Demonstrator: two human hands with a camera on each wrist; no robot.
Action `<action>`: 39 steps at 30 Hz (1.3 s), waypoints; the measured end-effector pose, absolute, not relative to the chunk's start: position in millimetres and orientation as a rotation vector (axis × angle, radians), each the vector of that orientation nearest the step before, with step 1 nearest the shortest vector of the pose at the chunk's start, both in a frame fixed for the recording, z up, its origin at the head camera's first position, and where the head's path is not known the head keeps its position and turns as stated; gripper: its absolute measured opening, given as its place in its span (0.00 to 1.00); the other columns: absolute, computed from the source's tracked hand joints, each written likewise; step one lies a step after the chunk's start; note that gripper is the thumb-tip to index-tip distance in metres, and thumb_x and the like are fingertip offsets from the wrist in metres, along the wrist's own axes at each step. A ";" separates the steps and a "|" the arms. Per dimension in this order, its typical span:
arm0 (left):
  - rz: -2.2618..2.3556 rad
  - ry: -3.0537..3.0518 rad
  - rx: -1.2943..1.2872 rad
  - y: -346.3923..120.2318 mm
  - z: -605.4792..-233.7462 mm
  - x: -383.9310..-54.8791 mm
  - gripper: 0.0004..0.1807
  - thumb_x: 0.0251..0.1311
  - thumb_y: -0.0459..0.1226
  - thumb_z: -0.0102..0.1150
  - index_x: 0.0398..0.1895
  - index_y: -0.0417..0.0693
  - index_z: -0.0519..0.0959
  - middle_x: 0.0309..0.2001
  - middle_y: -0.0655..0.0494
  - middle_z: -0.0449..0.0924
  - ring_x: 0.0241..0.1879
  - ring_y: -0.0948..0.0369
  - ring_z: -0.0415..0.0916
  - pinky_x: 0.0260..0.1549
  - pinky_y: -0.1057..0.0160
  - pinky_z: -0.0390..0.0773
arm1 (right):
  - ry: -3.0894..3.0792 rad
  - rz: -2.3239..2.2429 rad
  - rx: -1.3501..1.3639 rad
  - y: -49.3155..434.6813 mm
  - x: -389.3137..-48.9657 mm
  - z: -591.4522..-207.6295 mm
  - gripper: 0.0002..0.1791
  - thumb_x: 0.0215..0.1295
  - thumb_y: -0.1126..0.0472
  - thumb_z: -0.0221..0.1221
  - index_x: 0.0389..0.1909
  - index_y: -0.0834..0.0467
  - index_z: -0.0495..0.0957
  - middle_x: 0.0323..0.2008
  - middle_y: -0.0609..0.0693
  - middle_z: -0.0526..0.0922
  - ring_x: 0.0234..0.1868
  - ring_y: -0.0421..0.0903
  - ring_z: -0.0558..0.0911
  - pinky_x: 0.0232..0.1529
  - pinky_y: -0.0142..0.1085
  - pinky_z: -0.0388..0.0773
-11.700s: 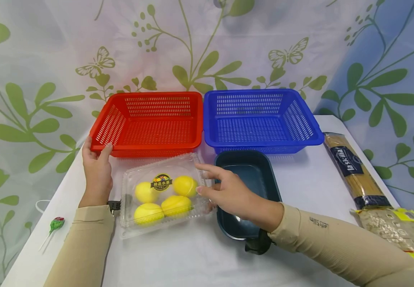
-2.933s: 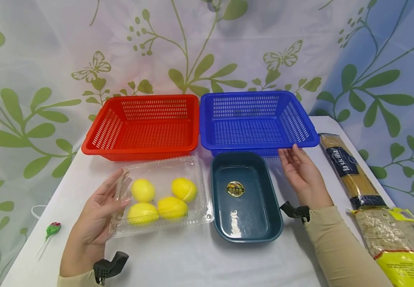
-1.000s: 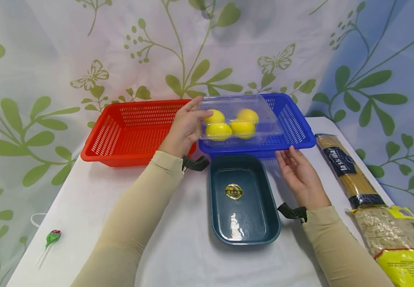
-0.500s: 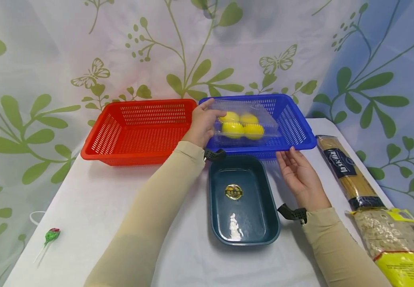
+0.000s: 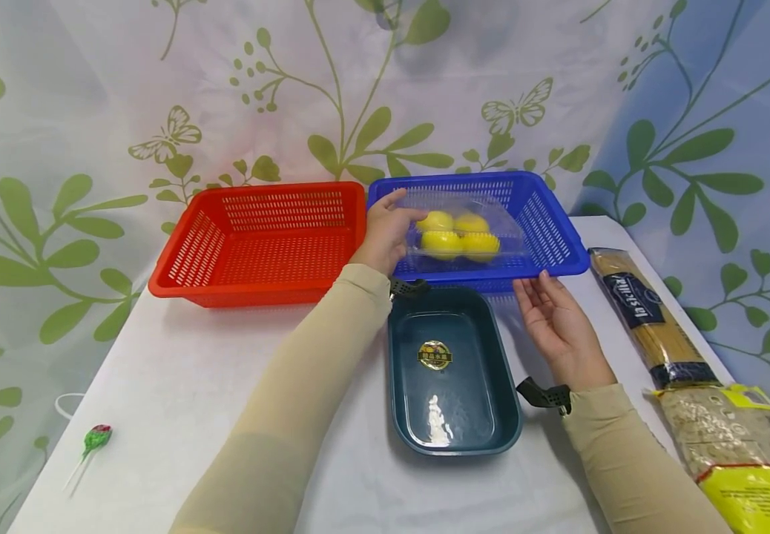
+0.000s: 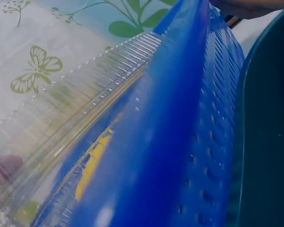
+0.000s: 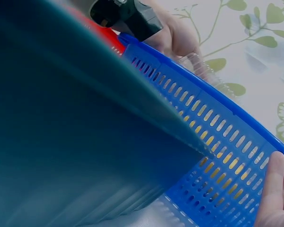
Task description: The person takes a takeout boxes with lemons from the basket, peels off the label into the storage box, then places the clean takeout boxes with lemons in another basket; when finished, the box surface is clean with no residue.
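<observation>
In the head view a clear plastic fruit box (image 5: 512, 241) with several yellow lemon-like fruits (image 5: 441, 245) sits tilted inside the blue basket (image 5: 561, 259). My left hand (image 5: 385, 231) pinches the box's left edge, over the basket's left side. In the left wrist view the box's ribbed edge (image 6: 128, 54) stands above the basket's blue rim (image 6: 161, 118). My right hand (image 5: 561, 326) holds the basket's front rim near its right corner, thumb at the rim and fingers below it. The right wrist view shows yellow through the slots of the basket's wall (image 7: 199, 101).
The red basket (image 5: 225, 293) stands left of the blue one. A dark teal tray (image 5: 452, 408) bearing a gold and black sticker (image 5: 435, 355) lies in front. Pasta (image 5: 652, 319) and a grain bag (image 5: 725, 437) line the right edge. A lollipop (image 5: 96, 439) lies at left.
My left hand has carried the fruit box from the table into the blue basket, lately shifting right and down. My right hand has stayed at the basket's rim. The sticker earlier seen over the box shows on the tray.
</observation>
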State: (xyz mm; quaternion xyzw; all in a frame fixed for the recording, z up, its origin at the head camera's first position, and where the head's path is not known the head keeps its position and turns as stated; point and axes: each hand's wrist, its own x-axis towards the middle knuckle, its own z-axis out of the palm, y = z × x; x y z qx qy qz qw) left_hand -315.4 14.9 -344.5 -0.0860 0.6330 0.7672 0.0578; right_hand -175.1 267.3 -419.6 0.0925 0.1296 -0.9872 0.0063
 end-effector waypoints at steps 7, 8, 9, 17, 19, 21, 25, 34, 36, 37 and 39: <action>2.143 2.099 -0.051 9.9 -343.3 -324.9 0.36 0.65 0.29 0.70 0.75 0.55 0.73 0.79 0.53 0.60 0.75 0.50 0.59 0.73 0.46 0.61 | 0.409 -3.090 0.264 266.5 -174.6 -418.3 0.18 0.76 0.73 0.57 0.63 0.61 0.73 0.55 0.57 0.79 0.57 0.50 0.80 0.67 0.43 0.73; 2.101 2.123 -0.026 8.6 -342.6 -326.1 0.35 0.65 0.29 0.70 0.75 0.54 0.72 0.79 0.52 0.60 0.75 0.50 0.59 0.73 0.46 0.60 | 0.406 -3.089 0.264 266.7 -174.0 -418.0 0.18 0.76 0.73 0.57 0.63 0.60 0.73 0.55 0.57 0.79 0.57 0.50 0.80 0.67 0.43 0.73; 2.060 2.136 -0.003 7.5 -342.1 -326.6 0.35 0.67 0.31 0.69 0.76 0.53 0.71 0.79 0.52 0.59 0.75 0.50 0.58 0.73 0.46 0.60 | 0.406 -3.091 0.265 266.8 -173.5 -417.8 0.18 0.77 0.72 0.57 0.63 0.60 0.73 0.56 0.57 0.78 0.58 0.50 0.80 0.67 0.43 0.73; 1.904 2.016 -0.024 5.8 -338.6 -327.2 0.21 0.74 0.42 0.63 0.66 0.44 0.78 0.68 0.46 0.74 0.68 0.46 0.70 0.65 0.43 0.72 | 0.399 -3.099 0.245 268.3 -172.3 -420.6 0.17 0.77 0.72 0.56 0.63 0.61 0.74 0.54 0.58 0.80 0.57 0.50 0.81 0.66 0.43 0.73; 1.908 1.985 -0.046 5.4 -338.1 -327.0 0.18 0.75 0.42 0.62 0.62 0.44 0.81 0.65 0.46 0.76 0.67 0.44 0.72 0.63 0.42 0.75 | 0.390 -3.099 0.241 268.0 -172.6 -421.2 0.17 0.77 0.72 0.56 0.63 0.62 0.74 0.52 0.59 0.80 0.55 0.51 0.81 0.67 0.43 0.73; 1.919 1.967 -0.057 4.9 -338.0 -327.0 0.18 0.74 0.43 0.62 0.60 0.44 0.81 0.64 0.46 0.77 0.66 0.44 0.73 0.62 0.41 0.75 | 0.389 -3.100 0.243 267.6 -173.0 -421.6 0.16 0.77 0.72 0.56 0.62 0.62 0.74 0.51 0.59 0.81 0.55 0.51 0.82 0.66 0.43 0.73; 1.933 1.963 -0.067 3.5 -337.9 -325.2 0.19 0.74 0.44 0.63 0.60 0.43 0.80 0.59 0.47 0.80 0.65 0.42 0.75 0.61 0.40 0.76 | 0.397 -3.097 0.244 266.9 -174.0 -421.4 0.16 0.77 0.73 0.56 0.61 0.62 0.73 0.51 0.59 0.80 0.54 0.51 0.82 0.66 0.43 0.73; 1.941 2.033 0.036 -6.1 -315.6 -312.6 0.22 0.73 0.41 0.62 0.64 0.38 0.79 0.55 0.50 0.79 0.59 0.50 0.77 0.60 0.49 0.77 | 0.421 -3.096 0.249 266.0 -173.9 -420.8 0.16 0.77 0.72 0.57 0.62 0.62 0.73 0.52 0.58 0.80 0.55 0.51 0.81 0.66 0.43 0.73; 1.997 2.012 0.059 -14.9 -305.2 -309.4 0.25 0.72 0.40 0.62 0.68 0.39 0.75 0.57 0.50 0.78 0.58 0.53 0.75 0.62 0.51 0.75 | 0.437 -3.092 0.248 266.1 -173.7 -420.5 0.17 0.76 0.72 0.57 0.62 0.62 0.73 0.52 0.58 0.80 0.56 0.51 0.81 0.66 0.43 0.73; 2.037 1.998 0.072 -20.7 -299.3 -307.3 0.26 0.73 0.40 0.61 0.69 0.39 0.74 0.58 0.49 0.77 0.58 0.53 0.75 0.63 0.52 0.74 | 0.443 -3.088 0.246 266.2 -173.5 -420.2 0.17 0.77 0.72 0.57 0.62 0.62 0.73 0.53 0.58 0.80 0.56 0.51 0.81 0.66 0.43 0.73; 2.106 1.999 0.095 -33.9 -287.0 -303.2 0.29 0.72 0.39 0.62 0.72 0.38 0.70 0.61 0.48 0.76 0.61 0.53 0.73 0.65 0.54 0.72 | 0.457 -3.080 0.245 266.9 -173.2 -419.4 0.17 0.77 0.72 0.57 0.62 0.62 0.74 0.52 0.58 0.80 0.56 0.51 0.81 0.66 0.43 0.73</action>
